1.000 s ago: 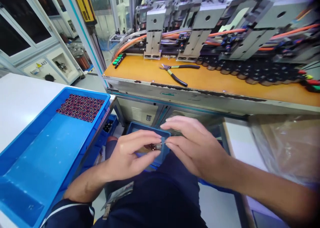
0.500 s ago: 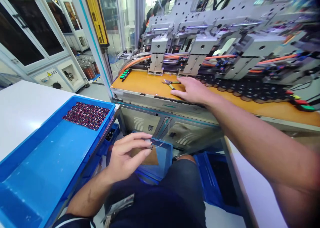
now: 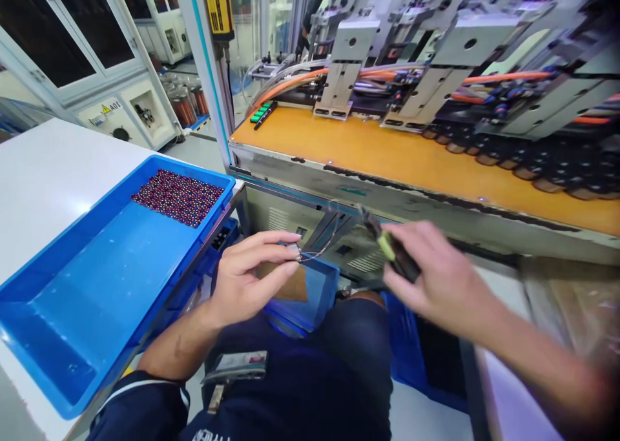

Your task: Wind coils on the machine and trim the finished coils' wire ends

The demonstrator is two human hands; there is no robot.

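Between the thumb and fingertips of my left hand (image 3: pixel 254 270) is a small silvery part (image 3: pixel 294 250), mostly covered by the fingers. Thin wires (image 3: pixel 322 250) trail from it to the right and curl upward. My right hand (image 3: pixel 431 273) is wrapped around a pair of pliers or cutters (image 3: pixel 387 244) with green-and-black handles. Their dark jaws point up and left, a short way to the right of the wires and apart from them. Motion blurs the right hand and the tool, so I cannot tell whether the jaws are apart.
At left, a blue tray (image 3: pixel 92 292) on a white table (image 3: pixel 43 163) has many small dark red parts (image 3: pixel 177 197) at its far end. Ahead is a machine with an orange-yellow bench top (image 3: pixel 310 134), green-and-black pens (image 3: pixel 264 113) and a row of black round parts (image 3: pixel 513 163). A blue bin (image 3: pixel 329 292) stands below.
My right hand has picked up the green-handled tool from the bench and brought it down toward my left hand. The left hand still pinches the wired part. The view has shifted.
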